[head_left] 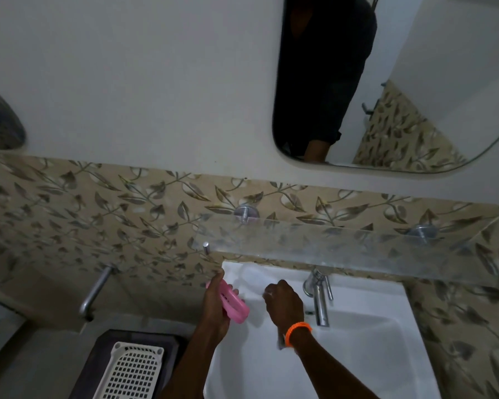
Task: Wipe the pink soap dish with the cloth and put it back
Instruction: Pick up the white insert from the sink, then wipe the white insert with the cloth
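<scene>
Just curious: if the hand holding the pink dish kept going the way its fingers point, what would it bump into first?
Probably the clear shelf edge above the left hand, then the leaf-patterned tiles; depth is unclear.

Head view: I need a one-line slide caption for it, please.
Left hand holds the pink soap dish over the white sink while the right hand grips a cloth.

pink soap dish [233, 304]; leaf-patterned tiles [98, 214]

White basin [366, 341], chrome tap [319, 298] on its rim, glass shelf [357, 246] above
</scene>
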